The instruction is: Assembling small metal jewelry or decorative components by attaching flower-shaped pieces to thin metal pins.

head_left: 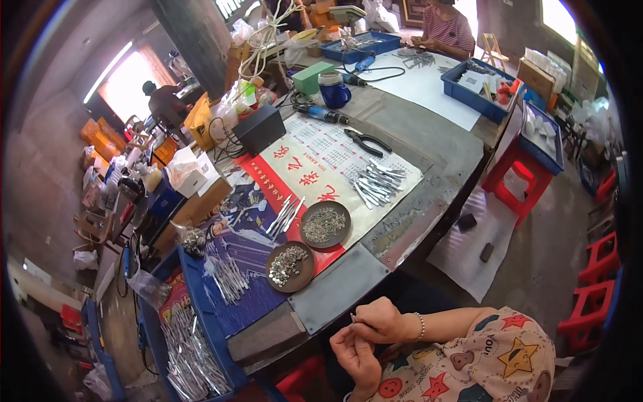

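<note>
A small piece (353, 317), mostly hidden, is pinched in the grip of the right hand (383, 319); the left hand (357, 356) is curled just beneath, and whether the piece is also gripped by it cannot be told. Both are held off the near edge of the surface (341, 285). Beyond, tiny metal parts are held in two brown dishes (305, 276), set side by side and flanked by loose metal strips (287, 216). Farther back, black-handled pliers (367, 141) are laid on a calendar sheet (318, 144). At left, more strips are heaped in a blue bin (203, 328).
</note>
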`<state>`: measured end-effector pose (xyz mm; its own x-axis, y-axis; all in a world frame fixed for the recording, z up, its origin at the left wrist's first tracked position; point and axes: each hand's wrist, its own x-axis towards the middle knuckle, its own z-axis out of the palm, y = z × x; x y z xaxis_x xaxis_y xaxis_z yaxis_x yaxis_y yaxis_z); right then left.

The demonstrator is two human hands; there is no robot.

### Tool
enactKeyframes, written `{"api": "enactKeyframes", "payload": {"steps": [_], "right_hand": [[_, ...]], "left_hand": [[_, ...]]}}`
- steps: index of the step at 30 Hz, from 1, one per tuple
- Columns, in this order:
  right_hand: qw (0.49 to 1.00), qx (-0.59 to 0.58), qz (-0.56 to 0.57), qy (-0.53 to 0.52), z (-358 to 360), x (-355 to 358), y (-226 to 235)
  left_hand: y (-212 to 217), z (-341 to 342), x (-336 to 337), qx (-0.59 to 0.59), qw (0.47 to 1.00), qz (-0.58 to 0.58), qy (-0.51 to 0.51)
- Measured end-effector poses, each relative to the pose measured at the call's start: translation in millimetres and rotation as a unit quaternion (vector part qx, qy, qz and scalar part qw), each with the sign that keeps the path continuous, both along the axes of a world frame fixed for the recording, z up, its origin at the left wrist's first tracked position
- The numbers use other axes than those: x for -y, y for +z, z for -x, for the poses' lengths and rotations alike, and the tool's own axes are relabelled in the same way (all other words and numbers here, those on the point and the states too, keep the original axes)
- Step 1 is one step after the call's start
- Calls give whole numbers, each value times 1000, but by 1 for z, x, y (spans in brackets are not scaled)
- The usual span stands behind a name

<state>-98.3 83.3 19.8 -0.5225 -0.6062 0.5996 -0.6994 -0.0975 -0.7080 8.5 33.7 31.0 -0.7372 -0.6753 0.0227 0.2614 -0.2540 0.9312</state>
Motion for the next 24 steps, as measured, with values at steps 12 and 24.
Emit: {"api": "enactKeyframes", "payload": {"steps": [12,24], "right_hand": [[935,255,-72,236,40,-22,21],[972,25,-129,195,45,-25,11]], "left_hand": [[17,-1,29,62,913,-334,-227],[30,12,20,140,884,-381,-232]]}}
